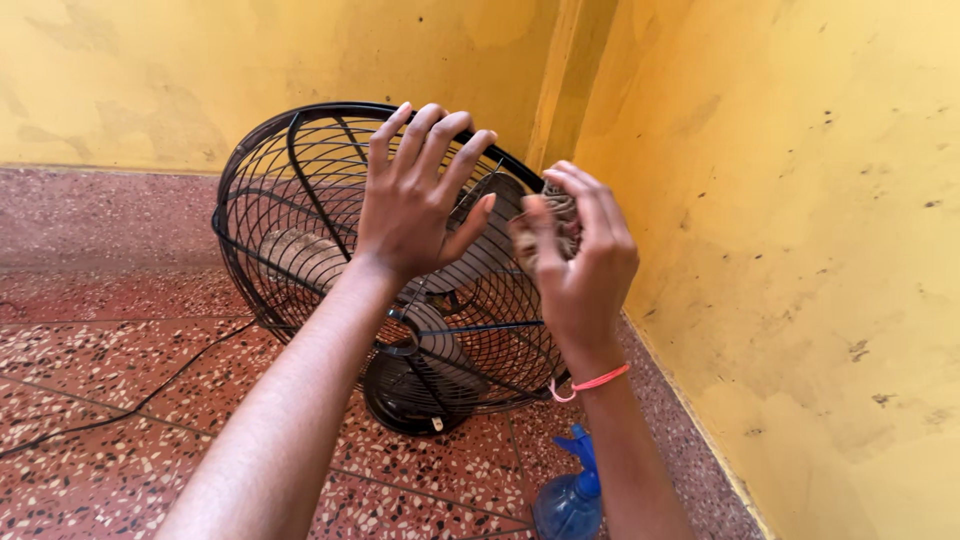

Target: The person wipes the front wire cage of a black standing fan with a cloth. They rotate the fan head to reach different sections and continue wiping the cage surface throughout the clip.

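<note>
Yellow walls are meeting in a corner behind a speckled terrazzo floor (120, 420), where a black pedestal fan (300, 200) is sitting tilted back, its dusty blades showing through the wire grille. The left hand (415, 205) is resting spread wide on the grille, gripping nothing. The right hand (580, 265) is pinching a crumpled brownish cloth (560, 215) against the wires. The grille looks stiff yet thin and springy, best steadied at its rim. A blue spray bottle (570, 500) is standing near the base, and a black cord (130, 400) is trailing across the floor.
</note>
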